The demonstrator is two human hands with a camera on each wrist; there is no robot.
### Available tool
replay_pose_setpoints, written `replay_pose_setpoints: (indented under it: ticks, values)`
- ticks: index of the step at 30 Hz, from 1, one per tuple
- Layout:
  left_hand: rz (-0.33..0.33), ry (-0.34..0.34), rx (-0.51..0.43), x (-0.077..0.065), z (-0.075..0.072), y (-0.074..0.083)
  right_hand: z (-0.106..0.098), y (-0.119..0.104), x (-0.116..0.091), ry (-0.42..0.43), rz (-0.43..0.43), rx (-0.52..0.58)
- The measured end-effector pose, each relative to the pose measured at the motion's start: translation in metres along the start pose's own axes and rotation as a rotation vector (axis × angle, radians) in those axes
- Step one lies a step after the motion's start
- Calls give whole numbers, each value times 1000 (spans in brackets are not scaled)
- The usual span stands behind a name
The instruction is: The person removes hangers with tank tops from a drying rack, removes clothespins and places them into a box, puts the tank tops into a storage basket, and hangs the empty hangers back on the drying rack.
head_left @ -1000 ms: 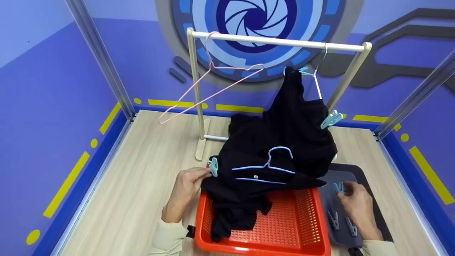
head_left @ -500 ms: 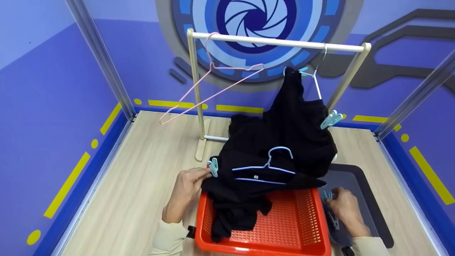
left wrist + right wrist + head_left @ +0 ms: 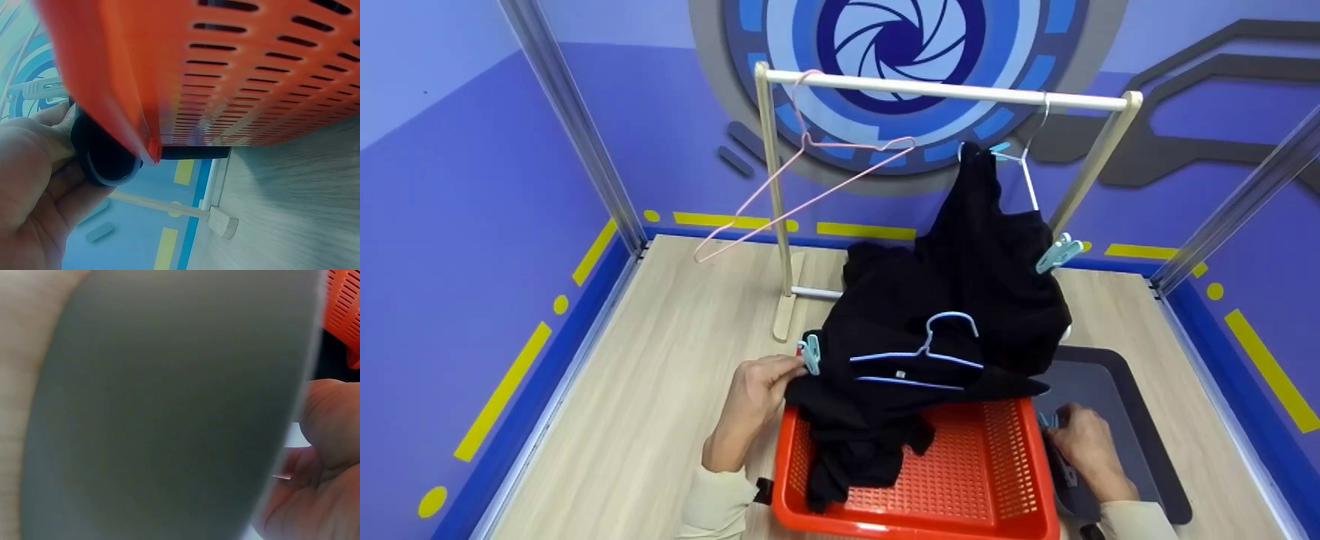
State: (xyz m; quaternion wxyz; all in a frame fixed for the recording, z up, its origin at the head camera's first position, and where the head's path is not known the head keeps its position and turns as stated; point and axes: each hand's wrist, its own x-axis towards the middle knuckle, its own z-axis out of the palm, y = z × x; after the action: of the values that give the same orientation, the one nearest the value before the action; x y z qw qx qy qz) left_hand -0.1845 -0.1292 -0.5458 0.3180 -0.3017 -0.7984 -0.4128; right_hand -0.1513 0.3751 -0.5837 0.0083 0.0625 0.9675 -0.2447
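My left hand pinches the left shoulder of a black garment, beside a teal clothespin clipped there. In the left wrist view, the fingers of that hand hold black cloth bunched around a pale curved edge. A blue hanger lies in the garment's neck, hook upward. Low over the grey tray, my right hand pinches another teal clothespin, partly hidden. Beneath that hand lies a grey clothespin. A blurred grey surface covers most of the right wrist view.
A red basket stands between my hands, the garment draped over its far rim. Behind it is a rack with a pink hanger at left. At right, a second black garment hangs with teal clothespins.
My right hand has moved left and slightly downward, carrying the teal clothespin toward the basket's right side, and now covers more of the grey clothespin. My left hand keeps its place.
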Motion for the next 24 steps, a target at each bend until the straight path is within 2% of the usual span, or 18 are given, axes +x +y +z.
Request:
replay_pose_setpoints:
  ticks: [7,12,16,21,24]
  values:
    - [-13,-4,4,-1,1,0,-1,-4,-2,45,-17,-17]
    - [-10,-5,10,-1,1,-1,-8,-20,-11,113,-11,-12]
    - [-6,-2,17,0,0,0,-17,-37,-18,220,-58,22]
    - [-18,-2,-1,0,-1,1,-25,-57,-24,385,-184,78]
    - [-31,-6,-20,-1,-1,0,-27,-65,-26,454,-238,95]
